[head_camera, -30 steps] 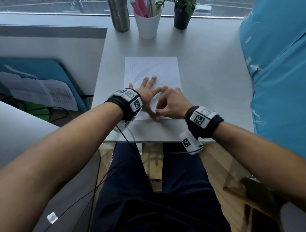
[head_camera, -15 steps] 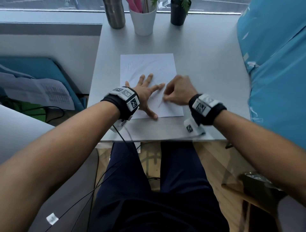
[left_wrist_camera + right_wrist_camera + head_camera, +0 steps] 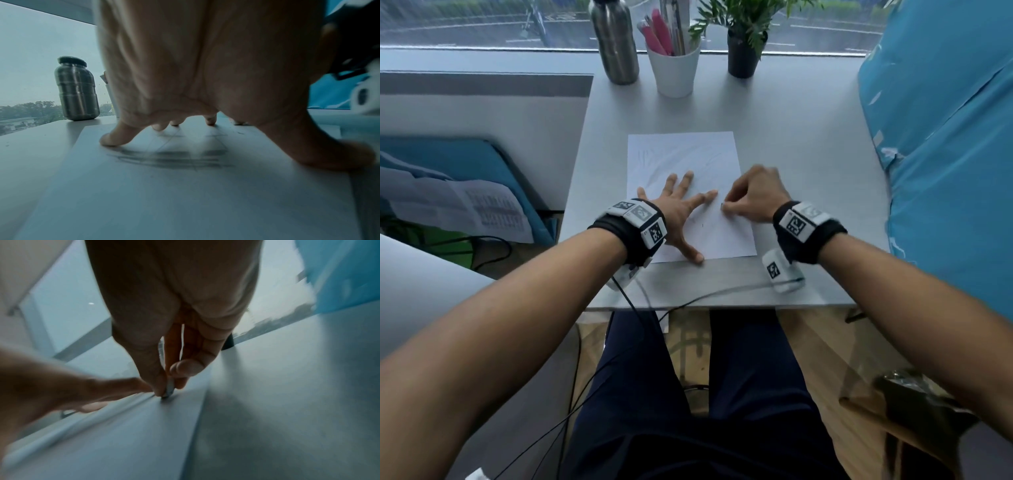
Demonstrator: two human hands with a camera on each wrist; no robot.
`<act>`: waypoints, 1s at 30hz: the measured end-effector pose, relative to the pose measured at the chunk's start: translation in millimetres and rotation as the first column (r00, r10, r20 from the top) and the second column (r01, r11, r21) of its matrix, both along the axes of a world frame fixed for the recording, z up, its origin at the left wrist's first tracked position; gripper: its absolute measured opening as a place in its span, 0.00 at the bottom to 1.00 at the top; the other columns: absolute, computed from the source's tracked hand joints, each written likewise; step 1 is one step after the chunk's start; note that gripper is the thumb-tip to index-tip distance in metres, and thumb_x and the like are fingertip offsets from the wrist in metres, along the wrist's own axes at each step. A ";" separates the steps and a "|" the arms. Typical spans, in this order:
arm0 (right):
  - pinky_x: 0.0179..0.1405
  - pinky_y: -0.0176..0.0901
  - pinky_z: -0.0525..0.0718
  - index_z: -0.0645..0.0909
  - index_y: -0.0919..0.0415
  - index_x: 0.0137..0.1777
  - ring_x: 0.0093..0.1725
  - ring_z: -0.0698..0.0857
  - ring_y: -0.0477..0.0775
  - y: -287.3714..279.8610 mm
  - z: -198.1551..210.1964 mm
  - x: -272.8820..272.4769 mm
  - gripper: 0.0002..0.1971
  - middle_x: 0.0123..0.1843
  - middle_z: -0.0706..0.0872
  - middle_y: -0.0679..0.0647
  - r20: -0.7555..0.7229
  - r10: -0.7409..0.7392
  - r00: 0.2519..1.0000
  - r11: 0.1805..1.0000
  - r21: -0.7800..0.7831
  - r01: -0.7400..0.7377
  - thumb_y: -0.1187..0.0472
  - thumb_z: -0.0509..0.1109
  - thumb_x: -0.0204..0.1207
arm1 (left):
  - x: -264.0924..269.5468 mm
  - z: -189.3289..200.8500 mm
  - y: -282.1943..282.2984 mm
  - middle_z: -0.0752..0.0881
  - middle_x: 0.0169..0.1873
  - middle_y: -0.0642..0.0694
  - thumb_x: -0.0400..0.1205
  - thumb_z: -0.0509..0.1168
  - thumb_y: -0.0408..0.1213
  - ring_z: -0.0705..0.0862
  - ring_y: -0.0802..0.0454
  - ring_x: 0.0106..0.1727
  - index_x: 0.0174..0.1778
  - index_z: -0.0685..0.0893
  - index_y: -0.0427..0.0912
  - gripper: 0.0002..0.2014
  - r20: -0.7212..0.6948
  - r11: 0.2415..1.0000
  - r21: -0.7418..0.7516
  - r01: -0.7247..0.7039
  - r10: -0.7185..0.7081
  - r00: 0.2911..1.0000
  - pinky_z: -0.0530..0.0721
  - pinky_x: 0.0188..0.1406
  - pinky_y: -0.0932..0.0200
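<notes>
Your left hand (image 3: 681, 214) lay flat, fingers spread, pressing the paper (image 3: 688, 150) to the table (image 3: 808, 171). Your right hand (image 3: 753, 195), curled, pinched a small grey stub (image 3: 169, 390) onto it.

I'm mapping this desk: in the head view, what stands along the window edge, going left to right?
Brushed steel bottle → white cup holding pens → black pot with a green plant.

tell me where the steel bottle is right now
In the head view the steel bottle stands at the far edge of the table by the window, just left of the white pen cup, well beyond the sheet of paper.
</notes>
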State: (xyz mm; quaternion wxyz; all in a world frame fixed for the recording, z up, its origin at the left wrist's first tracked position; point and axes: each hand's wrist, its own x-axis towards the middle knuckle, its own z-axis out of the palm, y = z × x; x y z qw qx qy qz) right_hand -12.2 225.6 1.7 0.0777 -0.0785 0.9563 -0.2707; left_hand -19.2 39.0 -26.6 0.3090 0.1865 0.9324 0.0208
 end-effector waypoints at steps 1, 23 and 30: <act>0.46 0.34 0.84 0.93 0.59 0.38 0.38 0.89 0.47 -2.6 -1.7 3.3 0.05 0.36 0.92 0.53 -0.014 -0.005 1.000 1.000 0.001 0.005 0.60 0.78 0.63 | 1.4 0.0 0.0 0.24 0.81 0.52 0.50 0.79 0.71 0.26 0.42 0.82 0.80 0.35 0.73 0.71 0.002 1.000 0.000 -0.004 0.004 1.000 0.43 0.67 0.11; 0.48 0.44 0.86 0.93 0.61 0.39 0.39 0.90 0.51 -14.1 -7.5 20.6 0.06 0.38 0.93 0.54 0.032 0.078 0.996 0.997 -0.014 -0.077 0.59 0.78 0.66 | 2.0 2.3 1.7 0.24 0.81 0.52 0.49 0.80 0.71 0.26 0.42 0.82 0.80 0.35 0.74 0.72 0.005 1.000 -0.015 -0.007 0.007 1.000 0.45 0.67 0.10; 0.50 0.42 0.87 0.93 0.59 0.40 0.41 0.90 0.49 -22.1 -11.8 33.8 0.06 0.39 0.93 0.52 0.071 0.085 0.994 0.996 -0.038 -0.082 0.58 0.79 0.65 | 0.6 -0.1 1.7 0.24 0.81 0.52 0.48 0.79 0.72 0.26 0.43 0.82 0.79 0.34 0.75 0.72 -0.004 1.000 -0.018 -0.007 0.007 1.000 0.45 0.66 0.11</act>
